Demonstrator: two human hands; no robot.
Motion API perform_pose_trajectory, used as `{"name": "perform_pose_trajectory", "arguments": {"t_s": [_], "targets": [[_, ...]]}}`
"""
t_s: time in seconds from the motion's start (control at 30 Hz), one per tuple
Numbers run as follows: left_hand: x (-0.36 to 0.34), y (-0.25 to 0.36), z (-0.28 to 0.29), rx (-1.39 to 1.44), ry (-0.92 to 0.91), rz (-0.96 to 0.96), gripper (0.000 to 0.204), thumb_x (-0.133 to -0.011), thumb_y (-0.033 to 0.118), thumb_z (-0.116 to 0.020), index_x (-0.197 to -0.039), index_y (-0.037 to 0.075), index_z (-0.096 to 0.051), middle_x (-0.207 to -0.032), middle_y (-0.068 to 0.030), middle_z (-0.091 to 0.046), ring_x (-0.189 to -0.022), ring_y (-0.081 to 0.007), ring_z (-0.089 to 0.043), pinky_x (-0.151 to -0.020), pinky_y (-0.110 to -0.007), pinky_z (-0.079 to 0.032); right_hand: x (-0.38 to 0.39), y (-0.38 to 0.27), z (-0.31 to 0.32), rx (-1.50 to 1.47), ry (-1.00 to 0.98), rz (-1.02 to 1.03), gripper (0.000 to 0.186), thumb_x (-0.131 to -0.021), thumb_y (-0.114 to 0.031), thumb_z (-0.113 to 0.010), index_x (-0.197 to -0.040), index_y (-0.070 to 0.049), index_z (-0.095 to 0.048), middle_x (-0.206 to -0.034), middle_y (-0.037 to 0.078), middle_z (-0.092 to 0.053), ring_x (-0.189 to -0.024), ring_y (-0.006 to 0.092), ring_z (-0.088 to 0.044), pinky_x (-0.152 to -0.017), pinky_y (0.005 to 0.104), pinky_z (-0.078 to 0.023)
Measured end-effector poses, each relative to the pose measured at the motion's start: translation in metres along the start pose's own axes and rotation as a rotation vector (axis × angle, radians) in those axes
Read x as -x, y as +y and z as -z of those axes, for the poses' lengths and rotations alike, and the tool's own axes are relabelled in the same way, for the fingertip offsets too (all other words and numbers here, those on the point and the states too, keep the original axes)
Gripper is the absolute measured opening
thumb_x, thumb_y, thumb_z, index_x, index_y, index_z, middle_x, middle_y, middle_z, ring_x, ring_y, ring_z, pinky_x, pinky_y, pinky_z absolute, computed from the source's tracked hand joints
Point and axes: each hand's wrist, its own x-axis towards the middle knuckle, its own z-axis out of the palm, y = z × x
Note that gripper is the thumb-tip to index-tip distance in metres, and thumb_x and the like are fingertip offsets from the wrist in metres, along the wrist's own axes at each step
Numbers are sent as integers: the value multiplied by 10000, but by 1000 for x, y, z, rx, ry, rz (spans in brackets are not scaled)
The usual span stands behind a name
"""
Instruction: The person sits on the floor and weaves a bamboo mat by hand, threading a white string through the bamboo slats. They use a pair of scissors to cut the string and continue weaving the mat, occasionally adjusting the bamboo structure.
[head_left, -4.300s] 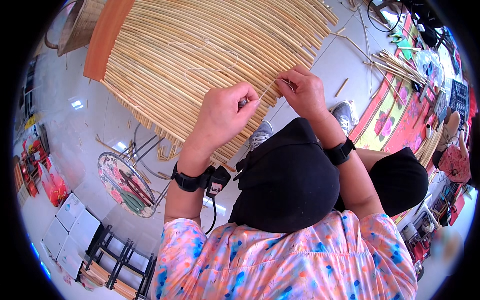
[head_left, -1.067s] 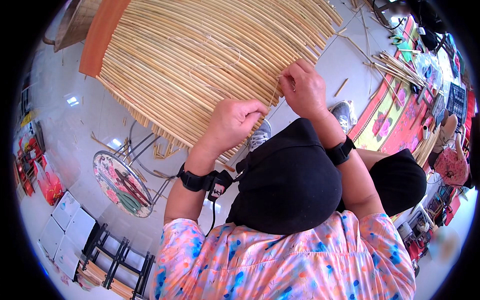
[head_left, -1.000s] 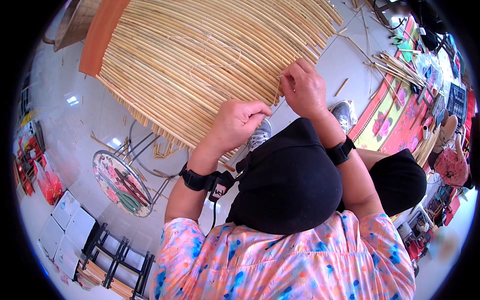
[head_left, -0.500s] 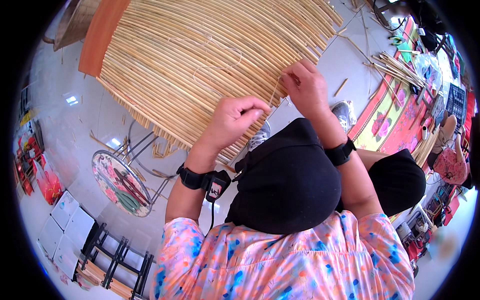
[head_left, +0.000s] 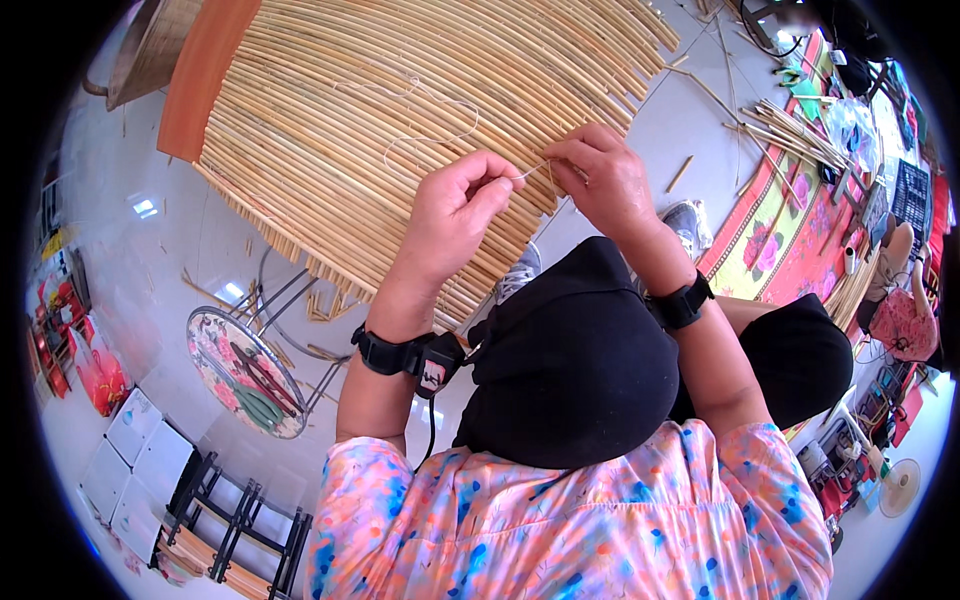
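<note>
A reed mat (head_left: 400, 130) lies under and ahead of both hands. The left hand (head_left: 455, 215) is closed, pinching a thin string (head_left: 430, 125) that loops across the mat ahead of it. The right hand (head_left: 605, 180) is closed, fingertips gripping the mat's near edge, just beside the left hand.

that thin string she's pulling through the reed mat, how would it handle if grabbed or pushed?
Likely floppy: the string lies in loose loops on the reed mat. Probably very light and thin, hard to pinch. It seems taut only between the left hand and right hand; pushing it would just bend it.
</note>
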Motion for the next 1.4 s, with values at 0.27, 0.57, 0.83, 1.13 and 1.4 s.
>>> {"name": "perform_pose_trajectory", "arguments": {"t_s": [0.27,0.57,0.83,1.13,1.4], "targets": [[-4,-2,-10,-48,-25,-72,95,-862,34,-534,-872,7,-624,-759,37,-540,-690,-30,-444,-629,-196,-371,-3,-1,0,-43,-44,-74,93,-762,-109,-690,-853,-93,-697,-841,60,-622,-831,275,-608,-702,389,-509],[-2,-4,-12,-36,-54,-80,98,-839,33,-529,-856,6,-621,-775,34,-537,-725,-38,-445,-670,-203,-375,-4,-2,3,-56,-67,-94,86,-756,-104,-682,-840,-92,-696,-837,68,-620,-840,282,-604,-713,397,-506],[-4,-3,-6,-49,-36,-94,103,-843,32,-533,-866,2,-629,-724,51,-517,-668,-29,-426,-617,-193,-364,-7,-1,6,-21,-136,-104,79,-768,-116,-665,-838,-81,-680,-838,68,-609,-850,286,-600,-714,396,-504],[-9,2,22,-605,210,-76,111,-855,51,-556,-922,18,-638,-672,3,-558,-599,-69,-494,-562,-233,-395,-5,-10,15,29,-169,-63,59,-810,-122,-636,-821,-64,-633,-837,85,-574,-759,311,-604,-657,406,-503],[-12,10,12,-1255,532,-594,317,-765,17,-619,-1077,72,-617,-1259,-126,-513,-1071,-309,-557,-858,-397,-472,-4,-6,11,32,-141,-47,64,-800,-119,-643,-815,-61,-619,-829,84,-569,-755,308,-606,-646,407,-502]]}}
